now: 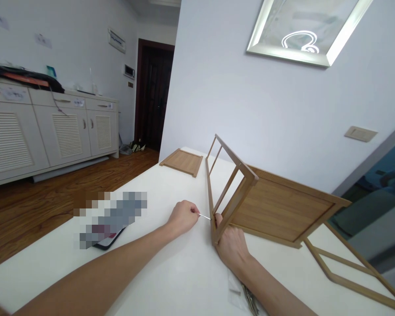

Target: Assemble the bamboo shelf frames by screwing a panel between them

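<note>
My left hand (183, 217) is closed around a thin metal hex key (205, 216). The key's far end meets the lower rail of a slatted wooden frame (237, 208), which stands tilted on the white table (171, 281). My right hand (232, 248) grips that frame near its lower corner; its fingers are partly hidden behind the wood. Attached or leaning beside the frame, a wooden panel (279, 206) stands upright; I cannot tell how they join. Under my right forearm lies a clear plastic bag with metal hardware (250, 300), partly covered.
A smaller wooden panel (182, 162) lies flat at the table's far end. Another open wooden frame (365, 290) rests at the right. A phone (107, 242), partly blurred out, lies left of my arm. White cabinets (59, 131) line the left wall.
</note>
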The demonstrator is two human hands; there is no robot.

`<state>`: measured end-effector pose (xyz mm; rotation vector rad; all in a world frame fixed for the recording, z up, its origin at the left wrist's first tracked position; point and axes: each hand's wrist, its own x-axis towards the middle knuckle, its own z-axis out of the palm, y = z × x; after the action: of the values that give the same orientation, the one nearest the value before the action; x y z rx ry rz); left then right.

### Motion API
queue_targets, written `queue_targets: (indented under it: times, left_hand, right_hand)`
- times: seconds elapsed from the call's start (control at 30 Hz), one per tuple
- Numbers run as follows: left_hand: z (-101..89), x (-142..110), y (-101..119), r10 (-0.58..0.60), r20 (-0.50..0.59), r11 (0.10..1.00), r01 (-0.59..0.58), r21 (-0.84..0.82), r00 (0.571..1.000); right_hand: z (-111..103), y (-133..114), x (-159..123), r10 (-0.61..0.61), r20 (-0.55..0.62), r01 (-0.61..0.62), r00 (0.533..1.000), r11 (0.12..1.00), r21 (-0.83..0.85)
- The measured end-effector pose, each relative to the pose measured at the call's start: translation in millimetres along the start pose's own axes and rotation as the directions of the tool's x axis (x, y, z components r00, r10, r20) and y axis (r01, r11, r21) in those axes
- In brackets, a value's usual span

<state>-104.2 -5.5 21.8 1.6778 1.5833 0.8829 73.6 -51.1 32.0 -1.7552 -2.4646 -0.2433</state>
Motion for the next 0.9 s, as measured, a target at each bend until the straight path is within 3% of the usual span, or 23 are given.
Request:
queue_targets:
  times: [0.27,0.5,0.7,0.9]
  left_hand:
    - [-0.9,1.3,-4.1,0.144,-0.028,0.990,-0.144,0.009,0.989]
    - [-2.7,-0.3,-8.1,0.297,0.013,0.953,-0.298,0.058,0.955]
    - [-3.4,-6.3,-8.5,0.482,0.018,0.841,-0.468,0.273,0.876]
    - [-1.8,-10.4,-9.0,0.550,-0.025,0.791,-0.511,0.335,0.835]
  right_hand:
    - [-0.3,1.0,-0.2,-0.002,-0.014,0.003,1.000,1.000,0.029]
    - [0.0,2.6,-1.1,0.002,0.023,-0.003,1.000,1.000,0.007]
    - [-1.8,3.0,-2.7,0.006,0.034,-0.006,0.999,1.000,0.011]
    - [-2.5,3.0,-3.2,-0.001,0.031,0.000,1.000,1.000,0.008]
